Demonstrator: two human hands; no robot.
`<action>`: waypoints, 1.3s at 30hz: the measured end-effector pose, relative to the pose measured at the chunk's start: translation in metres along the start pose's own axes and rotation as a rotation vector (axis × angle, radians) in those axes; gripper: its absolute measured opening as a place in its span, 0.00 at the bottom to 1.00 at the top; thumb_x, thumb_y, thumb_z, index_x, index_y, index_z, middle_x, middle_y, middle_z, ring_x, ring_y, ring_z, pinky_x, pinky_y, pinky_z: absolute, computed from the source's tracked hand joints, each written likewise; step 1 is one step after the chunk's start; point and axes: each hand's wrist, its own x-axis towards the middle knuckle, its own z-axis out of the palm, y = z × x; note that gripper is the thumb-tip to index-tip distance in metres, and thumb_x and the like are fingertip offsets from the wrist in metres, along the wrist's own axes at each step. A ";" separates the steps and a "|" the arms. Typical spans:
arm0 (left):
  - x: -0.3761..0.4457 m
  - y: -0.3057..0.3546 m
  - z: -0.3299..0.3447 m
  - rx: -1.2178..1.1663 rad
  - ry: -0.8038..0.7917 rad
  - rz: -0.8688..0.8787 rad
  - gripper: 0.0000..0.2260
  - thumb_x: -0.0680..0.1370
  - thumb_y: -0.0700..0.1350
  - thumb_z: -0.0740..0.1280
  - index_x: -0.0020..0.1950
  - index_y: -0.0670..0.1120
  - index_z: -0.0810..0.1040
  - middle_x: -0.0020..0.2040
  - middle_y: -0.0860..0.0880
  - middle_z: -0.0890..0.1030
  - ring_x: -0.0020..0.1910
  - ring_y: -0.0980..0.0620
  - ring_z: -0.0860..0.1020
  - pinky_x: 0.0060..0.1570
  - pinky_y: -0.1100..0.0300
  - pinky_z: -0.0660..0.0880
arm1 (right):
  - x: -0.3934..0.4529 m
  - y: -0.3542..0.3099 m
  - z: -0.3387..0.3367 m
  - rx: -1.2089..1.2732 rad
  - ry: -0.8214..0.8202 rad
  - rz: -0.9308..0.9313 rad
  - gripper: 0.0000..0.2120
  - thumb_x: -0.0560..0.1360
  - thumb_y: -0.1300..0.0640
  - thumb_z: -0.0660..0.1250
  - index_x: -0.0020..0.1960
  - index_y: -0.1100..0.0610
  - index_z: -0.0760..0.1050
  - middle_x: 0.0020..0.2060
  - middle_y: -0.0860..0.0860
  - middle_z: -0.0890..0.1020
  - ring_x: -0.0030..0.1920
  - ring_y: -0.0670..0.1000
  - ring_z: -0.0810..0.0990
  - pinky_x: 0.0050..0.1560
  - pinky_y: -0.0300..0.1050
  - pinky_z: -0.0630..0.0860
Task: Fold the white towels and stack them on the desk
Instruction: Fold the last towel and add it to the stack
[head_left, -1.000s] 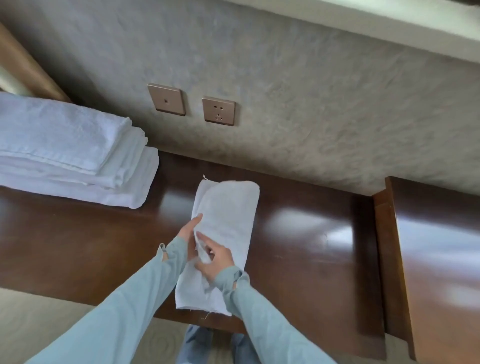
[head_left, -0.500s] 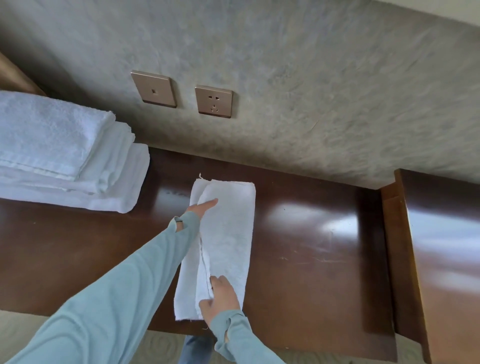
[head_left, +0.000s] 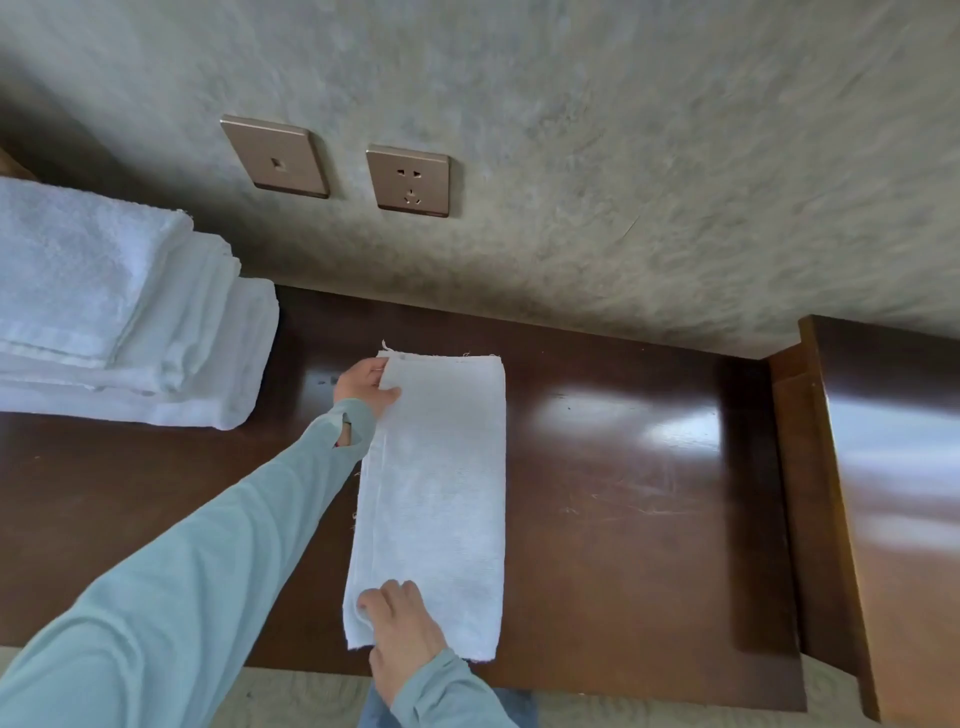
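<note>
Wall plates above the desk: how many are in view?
2. A blank-looking wall plate with one small port on the left, and a power socket beside it on the right. None appear hidden.

— What colours do you see from where you stand?

— The towel under my hands is white, with a fine woven grain. At ten o'clock the stack of towels is also white, a little bluish in the shade.

— And the desk?

— Dark reddish brown, glossy, with pale reflections. At three o'clock the side cabinet is the same brown.

— The wall?

— Grey-green, mottled. At twelve o'clock the two plates, socket and switch plate, are bronze. My sleeves are pale blue-green.
</note>
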 end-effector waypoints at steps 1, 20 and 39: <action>-0.001 0.001 0.000 0.017 0.018 0.016 0.19 0.74 0.34 0.68 0.65 0.41 0.74 0.62 0.44 0.79 0.60 0.46 0.77 0.60 0.59 0.71 | 0.003 0.001 0.002 0.005 -0.001 -0.002 0.20 0.75 0.67 0.60 0.65 0.58 0.62 0.63 0.57 0.66 0.63 0.57 0.65 0.63 0.49 0.70; -0.001 -0.017 0.006 0.315 0.114 0.235 0.24 0.73 0.39 0.71 0.67 0.45 0.68 0.66 0.44 0.67 0.63 0.45 0.71 0.66 0.54 0.71 | 0.023 0.033 -0.007 -0.019 0.047 -0.128 0.20 0.77 0.67 0.57 0.66 0.55 0.67 0.62 0.53 0.66 0.60 0.53 0.71 0.64 0.46 0.71; -0.038 -0.024 -0.034 -0.144 0.135 -0.151 0.20 0.73 0.39 0.70 0.64 0.38 0.74 0.57 0.44 0.78 0.56 0.41 0.77 0.56 0.55 0.72 | 0.001 0.085 -0.095 0.393 0.087 0.545 0.21 0.71 0.53 0.70 0.62 0.59 0.75 0.59 0.54 0.79 0.58 0.55 0.78 0.55 0.41 0.73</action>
